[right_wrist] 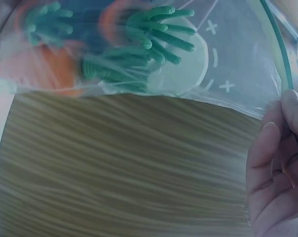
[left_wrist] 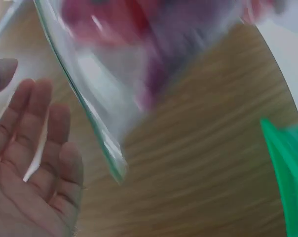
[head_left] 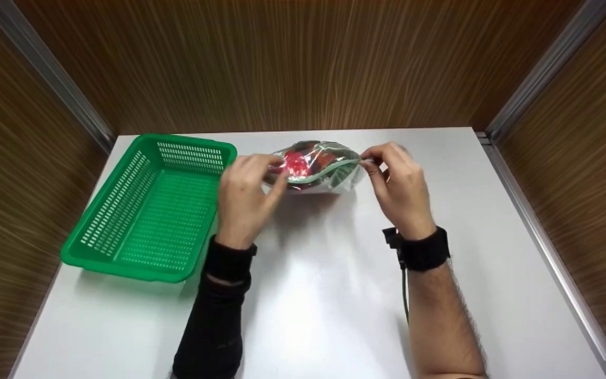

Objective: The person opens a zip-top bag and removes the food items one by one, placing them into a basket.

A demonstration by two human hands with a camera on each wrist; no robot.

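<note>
Wood-panelled walls box in the white tabletop (head_left: 324,295), where each hand's grip pinches one end of the clear zip bag's (head_left: 316,166) mouth: left hand (head_left: 242,195), right hand (head_left: 400,184). Held taut between both grips, just beside the green basket (head_left: 150,210), its seal would likely close best with fingers sliding evenly along it.

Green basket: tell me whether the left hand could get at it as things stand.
Probably yes. The green basket sits open-topped right beside the left hand, nothing between them. That hand grips the plastic bag, though, so it would have to let go first.

bright, even overhead light | soft table shadows | wrist views blurred
</note>
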